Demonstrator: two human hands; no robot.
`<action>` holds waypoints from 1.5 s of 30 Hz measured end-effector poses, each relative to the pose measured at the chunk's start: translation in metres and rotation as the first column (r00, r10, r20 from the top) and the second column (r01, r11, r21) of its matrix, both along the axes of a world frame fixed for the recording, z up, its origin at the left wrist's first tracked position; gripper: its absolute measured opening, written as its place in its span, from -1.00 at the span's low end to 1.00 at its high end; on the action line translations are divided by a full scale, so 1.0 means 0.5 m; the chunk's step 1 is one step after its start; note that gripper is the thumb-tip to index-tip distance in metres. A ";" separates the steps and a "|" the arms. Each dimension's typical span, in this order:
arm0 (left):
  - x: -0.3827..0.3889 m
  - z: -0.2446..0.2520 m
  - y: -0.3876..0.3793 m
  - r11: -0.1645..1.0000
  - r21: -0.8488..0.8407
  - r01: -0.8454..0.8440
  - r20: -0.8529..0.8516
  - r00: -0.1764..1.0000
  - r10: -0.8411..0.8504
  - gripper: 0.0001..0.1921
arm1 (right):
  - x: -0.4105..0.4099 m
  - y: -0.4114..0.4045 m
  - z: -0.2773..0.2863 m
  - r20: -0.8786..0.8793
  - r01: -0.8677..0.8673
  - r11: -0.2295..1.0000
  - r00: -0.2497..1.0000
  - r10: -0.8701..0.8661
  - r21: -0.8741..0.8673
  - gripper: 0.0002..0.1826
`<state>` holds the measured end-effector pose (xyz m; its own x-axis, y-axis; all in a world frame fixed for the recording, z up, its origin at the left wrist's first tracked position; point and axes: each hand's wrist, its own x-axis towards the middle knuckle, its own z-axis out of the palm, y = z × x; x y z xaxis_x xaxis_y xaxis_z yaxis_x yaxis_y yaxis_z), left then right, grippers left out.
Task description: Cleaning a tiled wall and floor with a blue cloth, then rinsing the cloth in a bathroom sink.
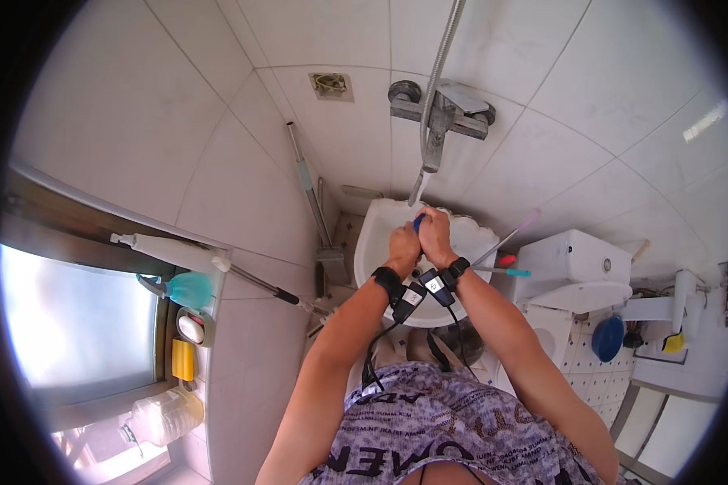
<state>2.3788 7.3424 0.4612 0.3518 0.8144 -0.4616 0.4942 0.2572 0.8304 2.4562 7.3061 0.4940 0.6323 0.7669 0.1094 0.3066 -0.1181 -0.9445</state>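
Observation:
My left hand [404,245] and my right hand [435,233] are close together over a white ceramic washbasin [367,242]. Between them they grip a small dark blue object [419,222], mostly hidden by the fingers, so its kind cannot be told. Water [423,185] runs from the spout of a wall-mounted mixer tap [441,118] just above the hands. A metal shower hose [440,60] passes in front of the tap. Each wrist wears a black strap with a small cabled device.
Left of the basin a squeegee mop [309,188] leans in the corner. On the window ledge are a teal spray bottle [188,290], a soap dish [202,327], a yellow sponge [182,359] and a plastic jug [168,416]. At right stand a toilet [573,260] and a blue basin [607,339].

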 end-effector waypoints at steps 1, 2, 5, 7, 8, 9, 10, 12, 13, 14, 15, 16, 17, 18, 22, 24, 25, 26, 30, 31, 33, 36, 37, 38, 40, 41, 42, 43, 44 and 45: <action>0.001 -0.013 0.004 0.992 0.126 0.026 -0.015 1.000 -0.024 -0.49 | 0.000 0.001 0.007 -0.003 -0.002 1.000 1.000 0.002 -0.002 -0.77; 0.003 -0.018 0.004 0.967 0.249 0.056 -0.031 0.998 -0.050 -0.51 | 0.003 -0.001 0.019 -0.045 -0.014 1.000 0.999 0.013 -0.020 -0.79; 0.001 -0.015 0.006 0.799 0.583 0.150 -0.125 0.988 -0.094 -0.50 | 0.022 0.002 0.015 -0.123 -0.084 0.995 0.989 0.076 -0.057 -0.82; 0.009 0.006 0.000 0.801 0.564 0.201 -0.143 0.979 -0.145 -0.58 | 0.054 -0.006 -0.005 -0.153 -0.130 0.989 0.981 0.118 -0.073 -0.82; 0.002 0.016 0.004 0.803 0.545 0.240 -0.169 0.970 -0.175 -0.64 | 0.059 -0.005 -0.005 -0.324 -0.192 0.981 0.930 0.174 -0.022 -0.83; -0.002 0.026 0.011 0.800 0.550 0.241 -0.169 0.970 -0.175 -0.64 | 0.065 -0.005 -0.005 -0.481 -0.242 0.969 0.846 0.231 0.039 -0.84; -0.006 0.036 0.019 0.857 0.489 0.164 -0.134 0.985 -0.112 -0.66 | 0.073 -0.008 -0.004 -0.479 -0.241 0.970 0.847 0.232 0.044 -0.84; -0.023 0.062 0.038 0.903 0.422 0.079 -0.106 0.994 -0.037 -0.68 | 0.078 -0.020 0.023 -0.449 -0.271 0.940 0.827 0.338 0.209 -0.85; -0.030 0.076 0.054 0.986 0.128 -0.108 0.062 0.993 0.100 -0.68 | 0.087 -0.025 0.025 -0.334 -0.283 0.940 0.882 0.333 0.191 -0.83; -0.035 0.101 0.064 0.951 -0.200 -0.235 0.184 0.945 0.272 -0.67 | 0.094 -0.033 0.036 -0.330 -0.281 0.940 0.884 0.332 0.194 -0.83; -0.048 0.134 0.070 0.979 -0.132 -0.158 0.178 0.967 0.180 -0.71 | 0.099 -0.042 0.046 -0.303 -0.220 0.958 0.915 0.268 0.182 -0.83; -0.055 0.138 0.085 0.979 -0.129 -0.159 0.180 0.967 0.180 -0.71 | 0.104 -0.050 0.055 -0.275 -0.158 0.973 0.940 0.201 0.171 -0.83; -0.061 0.145 0.098 0.995 0.091 -0.034 0.149 0.989 0.020 -0.74 | 0.112 -0.056 0.052 -0.330 -0.168 0.968 0.917 0.223 0.187 -0.83; -0.060 0.151 0.108 0.948 0.301 0.101 0.082 0.988 -0.131 -0.77 | 0.115 -0.059 0.047 -0.328 -0.167 0.967 0.918 0.223 0.190 -0.83; -0.034 0.187 0.121 0.936 0.342 0.083 0.257 0.950 -0.178 -0.84 | 0.104 -0.062 0.045 -0.439 -0.313 0.946 0.841 0.318 0.085 -0.77; -0.024 0.209 0.111 0.912 0.324 0.250 0.325 0.876 -0.355 -0.86 | 0.084 -0.054 0.064 -0.465 -0.301 0.945 0.823 0.326 0.130 -0.70; -0.023 0.219 0.104 0.911 0.326 0.253 0.322 0.876 -0.358 -0.86 | 0.077 -0.049 0.074 -0.363 -0.279 0.951 0.880 0.308 0.130 -0.56; -0.020 0.244 0.089 0.896 0.298 0.329 0.317 0.851 -0.418 -0.83 | 0.079 -0.047 0.081 -0.255 -0.251 0.959 0.926 0.277 0.131 -0.41; -0.016 0.272 0.086 0.839 0.280 0.467 0.303 0.786 -0.539 -0.75 | 0.087 -0.033 0.065 -0.154 -0.246 0.967 0.955 0.253 0.061 -0.59; -0.019 0.278 0.088 0.836 0.281 0.472 0.302 0.783 -0.544 -0.75 | 0.097 -0.032 0.065 -0.153 -0.240 0.969 0.957 0.247 0.063 -0.59; -0.035 0.320 0.089 0.789 0.416 0.452 0.192 0.804 -0.562 -0.72 | 0.105 -0.028 0.097 0.160 -0.171 0.933 0.960 0.230 -0.317 -0.75; -0.047 0.312 0.113 0.650 0.687 0.324 -0.109 0.931 -0.348 -0.71 | 0.096 -0.024 0.101 0.199 -0.058 0.998 0.978 0.058 -0.004 -0.76; -0.052 0.307 0.116 0.650 0.689 0.322 -0.110 0.932 -0.345 -0.71 | 0.094 -0.025 0.104 0.199 -0.061 0.998 0.978 0.061 -0.002 -0.76; -0.057 0.304 0.120 0.681 0.665 0.307 -0.194 0.951 -0.239 -0.71 | 0.087 -0.026 0.126 0.168 -0.088 0.996 0.982 0.086 0.004 -0.77; -0.056 0.298 0.127 0.709 0.646 0.283 -0.273 0.953 -0.131 -0.71 | 0.082 -0.026 0.161 0.110 -0.135 0.991 0.985 0.132 0.021 -0.77; -0.050 0.296 0.120 0.727 0.629 0.274 -0.312 0.946 -0.086 -0.74 | 0.084 -0.026 0.160 0.114 -0.134 0.991 0.985 0.130 0.021 -0.77; -0.044 0.294 0.115 0.745 0.613 0.262 -0.350 0.936 -0.041 -0.77 | 0.085 -0.027 0.159 0.066 -0.132 0.986 0.990 0.126 0.099 -0.78; -0.035 0.293 0.115 0.745 0.614 0.261 -0.346 0.937 -0.042 -0.77 | 0.086 -0.029 0.157 0.019 -0.126 0.976 0.992 0.125 0.176 -0.78; -0.028 0.299 0.113 0.912 0.376 0.166 -0.194 0.976 -0.098 -0.78 | 0.082 -0.032 0.161 0.020 -0.127 0.976 0.992 0.126 0.174 -0.78; -0.022 0.302 0.111 0.991 0.087 0.103 -0.027 0.995 -0.101 -0.78 | 0.079 -0.036 0.164 0.013 -0.134 0.971 0.991 0.134 0.196 -0.78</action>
<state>2.3677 7.3978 0.6121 0.4254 0.8127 -0.3982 0.5330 0.1306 0.8360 2.4955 7.2881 0.5762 0.5252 0.8084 0.2658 0.3071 0.1112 -0.9452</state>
